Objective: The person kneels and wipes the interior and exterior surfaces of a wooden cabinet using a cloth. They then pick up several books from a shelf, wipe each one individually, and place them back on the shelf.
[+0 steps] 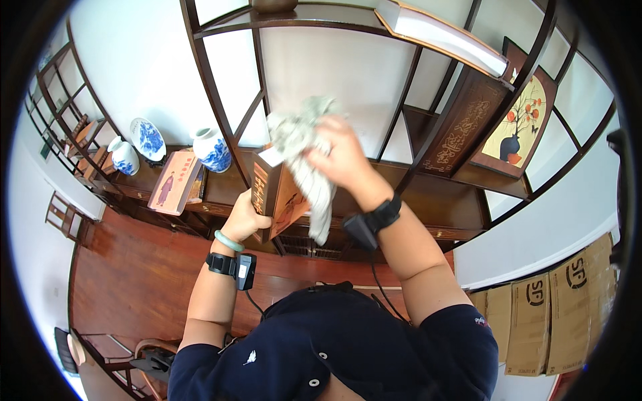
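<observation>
My left hand [246,218] grips a thick book [264,195] by its lower end, thumb on the front cover. Its dark spine bears gold writing, and the orange-brown cover shows a painted figure. Bunched in my right hand [341,150] is a pale striped cloth [293,135], blurred at its upper part. One end of the cloth hangs down across the book's cover and hides part of it. The book is held tilted in front of a dark wooden display shelf [361,200]. Whether the cloth presses on the book I cannot tell.
To the left on the cabinet stand a blue-and-white vase [213,150], a smaller vase [124,156], a decorated plate [148,139] and a lying book [173,183]. On the right are a carved dark panel [461,123], a framed picture [519,113] and flattened cardboard boxes [556,311].
</observation>
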Available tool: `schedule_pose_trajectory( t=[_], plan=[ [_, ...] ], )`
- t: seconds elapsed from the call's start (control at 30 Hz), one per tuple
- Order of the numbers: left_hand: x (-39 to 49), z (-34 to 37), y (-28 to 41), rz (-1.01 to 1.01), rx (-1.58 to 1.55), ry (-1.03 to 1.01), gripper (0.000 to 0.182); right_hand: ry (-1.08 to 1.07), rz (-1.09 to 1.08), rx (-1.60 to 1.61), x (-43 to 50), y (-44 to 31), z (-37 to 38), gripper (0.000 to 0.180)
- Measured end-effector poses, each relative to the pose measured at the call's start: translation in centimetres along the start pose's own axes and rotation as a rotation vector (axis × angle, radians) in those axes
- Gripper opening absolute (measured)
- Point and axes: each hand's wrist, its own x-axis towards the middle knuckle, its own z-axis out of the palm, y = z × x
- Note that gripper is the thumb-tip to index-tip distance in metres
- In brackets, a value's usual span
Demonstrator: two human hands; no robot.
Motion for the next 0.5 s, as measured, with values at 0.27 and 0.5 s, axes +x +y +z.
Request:
schedule_pose_trajectory(
  t=[0.27,0.5],
  plan=[
    [0.1,1.5,1.0,-0.021,-0.497,0.083,0.081,0.211,0.729,1.016,-2.8,3.3,0.9,0.034],
    [1.1,1.6,2.7,0.252,-0.577,0.209,0.06,0.322,0.905,1.114,-8.3,4.2,5.3,0.039]
  ],
)
